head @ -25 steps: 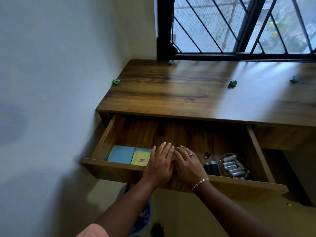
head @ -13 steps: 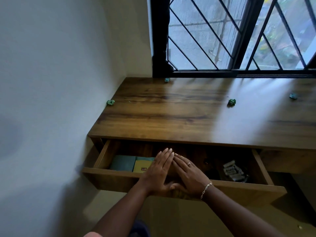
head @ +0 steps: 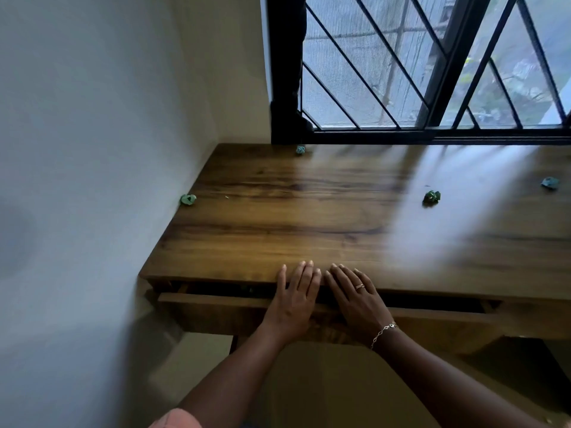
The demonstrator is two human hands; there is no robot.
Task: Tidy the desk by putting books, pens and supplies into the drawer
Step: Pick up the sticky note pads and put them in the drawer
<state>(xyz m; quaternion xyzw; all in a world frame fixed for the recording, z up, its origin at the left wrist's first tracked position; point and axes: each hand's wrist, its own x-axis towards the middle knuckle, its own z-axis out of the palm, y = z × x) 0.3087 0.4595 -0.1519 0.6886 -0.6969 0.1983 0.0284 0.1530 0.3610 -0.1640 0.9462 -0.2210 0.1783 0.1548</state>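
Note:
The wooden drawer (head: 216, 313) under the desk top (head: 309, 211) is almost closed, with only a narrow dark gap left along its top edge. My left hand (head: 295, 301) and my right hand (head: 358, 299) lie side by side with straight fingers, palms pressed against the drawer front and fingertips reaching onto the desk's front edge. Neither hand holds anything. The books, batteries and other contents of the drawer are hidden from view.
Several small crumpled green and blue scraps lie on the desk: one by the left wall (head: 188, 199), one under the window frame (head: 300, 149), two at the right (head: 432, 196) (head: 550, 182). A barred window (head: 432, 63) stands behind the desk. The wall bounds the left side.
Both hands have pushed the drawer inward from wide open to nearly closed. The books and the dish of batteries inside have gone out of sight.

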